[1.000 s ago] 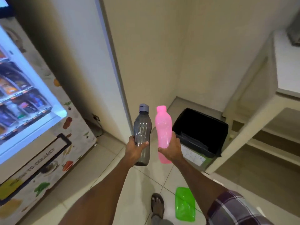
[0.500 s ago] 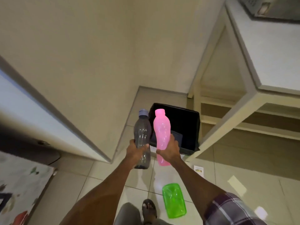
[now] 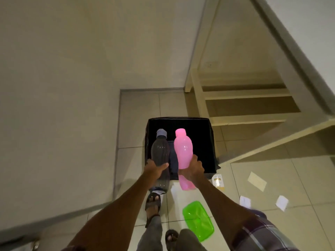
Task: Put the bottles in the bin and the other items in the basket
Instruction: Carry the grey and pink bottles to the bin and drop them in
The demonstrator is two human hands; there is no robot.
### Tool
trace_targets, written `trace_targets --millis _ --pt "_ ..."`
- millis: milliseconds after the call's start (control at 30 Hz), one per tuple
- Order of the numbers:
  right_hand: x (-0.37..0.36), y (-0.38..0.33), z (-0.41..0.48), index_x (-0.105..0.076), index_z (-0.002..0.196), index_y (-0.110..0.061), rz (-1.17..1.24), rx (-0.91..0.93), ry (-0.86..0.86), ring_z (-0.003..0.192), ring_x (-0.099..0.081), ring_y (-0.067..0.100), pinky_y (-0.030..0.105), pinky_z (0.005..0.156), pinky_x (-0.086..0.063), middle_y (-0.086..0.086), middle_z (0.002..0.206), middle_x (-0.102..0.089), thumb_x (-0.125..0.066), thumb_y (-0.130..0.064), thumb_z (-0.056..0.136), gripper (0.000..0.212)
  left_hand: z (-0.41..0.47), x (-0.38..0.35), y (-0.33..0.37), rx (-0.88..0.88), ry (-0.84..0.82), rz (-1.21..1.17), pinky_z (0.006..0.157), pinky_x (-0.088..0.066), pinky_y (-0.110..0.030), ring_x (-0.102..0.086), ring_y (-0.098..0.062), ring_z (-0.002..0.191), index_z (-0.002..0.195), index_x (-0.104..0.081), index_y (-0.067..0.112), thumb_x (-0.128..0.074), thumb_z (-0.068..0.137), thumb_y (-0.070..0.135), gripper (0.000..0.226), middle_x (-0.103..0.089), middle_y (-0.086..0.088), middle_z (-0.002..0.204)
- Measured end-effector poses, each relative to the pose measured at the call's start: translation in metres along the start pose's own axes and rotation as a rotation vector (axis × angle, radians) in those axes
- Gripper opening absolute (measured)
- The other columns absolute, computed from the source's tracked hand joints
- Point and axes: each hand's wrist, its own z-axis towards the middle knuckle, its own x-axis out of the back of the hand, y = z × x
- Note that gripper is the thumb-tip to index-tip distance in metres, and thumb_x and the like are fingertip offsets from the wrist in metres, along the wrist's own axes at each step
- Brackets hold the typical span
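Note:
My left hand grips a dark grey bottle with a grey cap around its lower body. My right hand grips a pink bottle the same way. Both bottles are held upright, side by side, over the near part of a black-lined bin that stands open on the tiled floor just beyond my hands. A green plastic lid lies on the floor near my feet, right of centre.
A wall runs along the left. A cream table frame with low shelves stands right of the bin. Several paper scraps and a small packet lie on the tiles at right. My sandalled feet are just before the bin.
I have stepped closer to the bin. Both bottles, held as before, now hang over its opening instead of in front of it. The vending machine has left the view.

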Motion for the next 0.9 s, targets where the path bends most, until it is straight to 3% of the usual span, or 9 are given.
trace_targets --millis 133,333,533,600,667,733,767,833,900 --pt "-0.006 -0.016 0.05 -0.024 0.141 -0.01 0.026 -0.09 -0.037 0.125 -0.044 0.039 0.049 0.1 -0.046 0.018 0.136 -0.041 -0.079 -0.036 0.075 0.09 0.057 0.0 0.017 0.046 -0.021 0.082 0.087 -0.049 -0.035 -0.055 -0.034 0.117 0.141 -0.031 0.003 -0.071 0.08 0.044 0.084 -0.049 -0.019 0.134" --pt "-0.031 -0.026 0.14 -0.025 0.143 -0.008 0.083 -0.218 -0.114 0.127 -0.044 0.04 0.05 0.103 -0.044 0.019 0.14 -0.04 -0.076 -0.038 0.076 0.089 0.15 -0.019 0.027 0.163 -0.064 0.134 0.095 -0.049 -0.04 -0.051 -0.037 0.123 0.144 -0.029 0.0 -0.07 0.078 0.051 0.093 -0.046 -0.022 0.139" --pt "-0.075 -0.01 0.244 -0.039 0.138 -0.007 0.17 -0.283 -0.192 0.121 -0.053 0.039 0.047 0.099 -0.049 0.02 0.135 -0.049 -0.076 -0.041 0.076 0.08 0.247 -0.058 0.021 0.146 -0.08 0.239 0.052 -0.044 -0.026 -0.062 -0.03 0.091 0.135 -0.046 0.001 -0.066 0.082 0.051 0.076 -0.059 -0.02 0.121" --pt "-0.083 -0.005 0.269 -0.039 0.14 -0.005 0.154 -0.282 -0.207 0.12 -0.055 0.037 0.045 0.1 -0.049 0.02 0.136 -0.051 -0.075 -0.042 0.077 0.081 0.271 -0.067 0.017 0.154 -0.075 0.305 0.047 -0.04 -0.025 -0.06 -0.027 0.083 0.133 -0.047 0.0 -0.065 0.082 0.052 0.075 -0.06 -0.021 0.115" --pt "-0.106 0.013 0.304 -0.04 0.14 -0.004 0.163 -0.293 -0.232 0.121 -0.055 0.035 0.044 0.102 -0.047 0.019 0.136 -0.052 -0.074 -0.043 0.077 0.082 0.305 -0.087 0.004 0.168 -0.089 0.32 0.047 -0.041 -0.026 -0.059 -0.023 0.07 0.13 -0.05 0.0 -0.065 0.082 0.053 0.073 -0.06 -0.018 0.099" --pt "-0.113 0.017 0.323 -0.044 0.138 -0.005 0.166 -0.278 -0.246 0.12 -0.056 0.034 0.043 0.102 -0.047 0.019 0.134 -0.054 -0.074 -0.041 0.077 0.076 0.323 -0.097 0.001 0.18 -0.075 0.342 0.051 -0.043 -0.026 -0.055 -0.019 0.064 0.129 -0.052 0.0 -0.065 0.082 0.053 0.071 -0.06 -0.016 0.099" --pt "-0.124 0.025 0.336 -0.046 0.137 -0.006 0.18 -0.269 -0.256 0.119 -0.056 0.034 0.043 0.102 -0.048 0.019 0.133 -0.055 -0.073 -0.039 0.078 0.073 0.335 -0.108 -0.007 0.178 -0.058 0.369 0.058 -0.045 -0.027 -0.057 -0.021 0.072 0.131 -0.05 0.001 -0.063 0.083 0.053 0.072 -0.062 -0.017 0.109" --pt "-0.131 0.029 0.346 -0.036 0.142 -0.007 0.193 -0.252 -0.278 0.126 -0.05 0.035 0.045 0.105 -0.044 0.019 0.139 -0.048 -0.072 -0.039 0.08 0.078 0.348 -0.114 -0.017 0.178 -0.068 0.432 0.078 -0.047 -0.033 -0.059 -0.031 0.106 0.143 -0.037 0.006 -0.06 0.086 0.052 0.077 -0.052 -0.019 0.135" --pt "-0.141 0.041 0.352 -0.015 0.151 -0.013 0.111 -0.238 -0.282 0.14 -0.032 0.035 0.05 0.113 -0.031 0.016 0.154 -0.027 -0.069 -0.044 0.083 0.093 0.355 -0.123 -0.035 0.137 -0.096 0.517 0.105 -0.039 -0.042 -0.037 -0.038 0.135 0.153 -0.011 0.018 -0.056 0.09 0.05 0.084 -0.027 -0.018 0.154"
